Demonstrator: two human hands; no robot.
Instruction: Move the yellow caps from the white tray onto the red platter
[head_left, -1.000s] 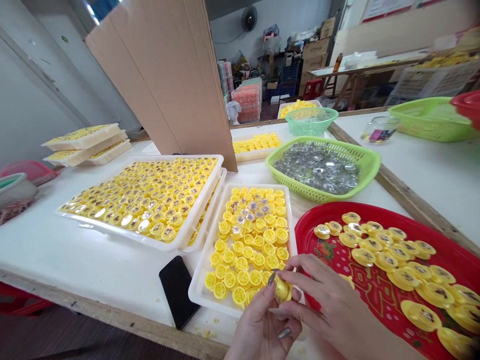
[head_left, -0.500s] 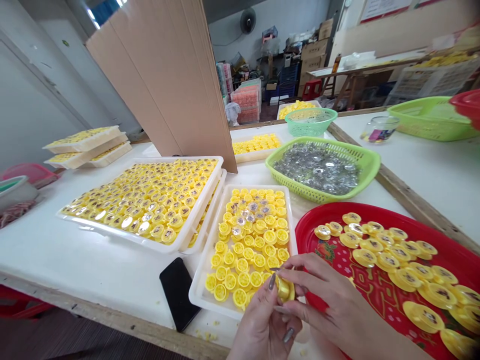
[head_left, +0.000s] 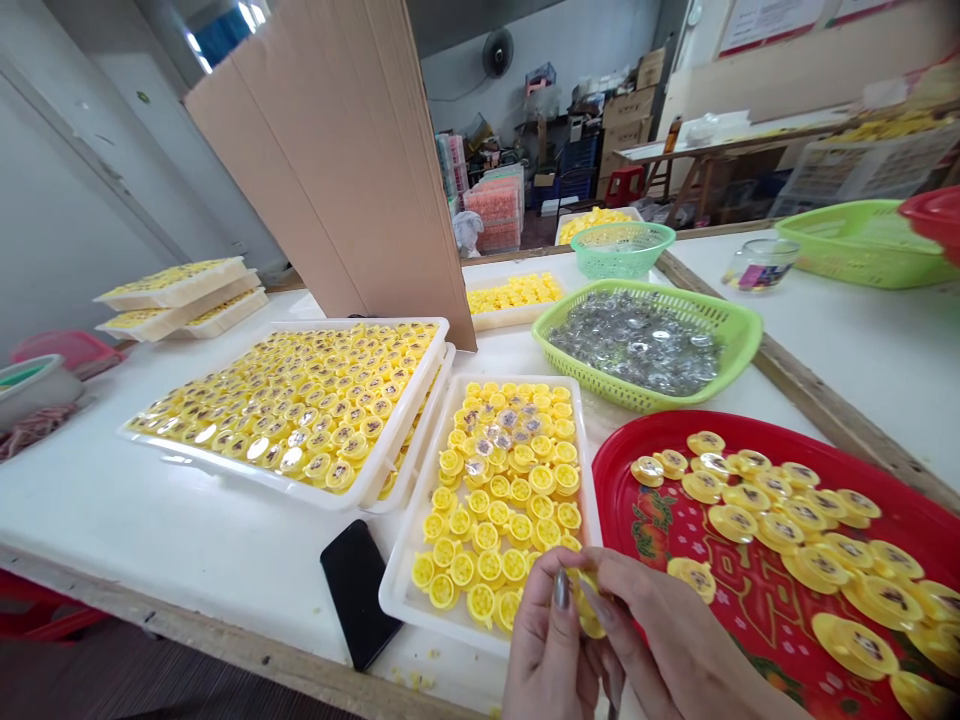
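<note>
Pinching yellow cap (head_left: 587, 612) between both hands, over white tray (head_left: 405, 580)

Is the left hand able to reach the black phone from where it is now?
Probably yes: the black phone lies uncovered on the table, just left of the left hand, though that hand is holding a yellow cap.

No text, label, brand or number is legible. The round red plastic tray (head_left: 757, 600) carries a large gold ornamental pattern on its base, possibly a character, mostly covered by yellow caps and not readable. The white paper notice with a red border (head_left: 772, 22) on the rear wall bears print too small to read. The small clear glass jar (head_left: 763, 265) has a coloured label, blurred and unreadable.
</note>
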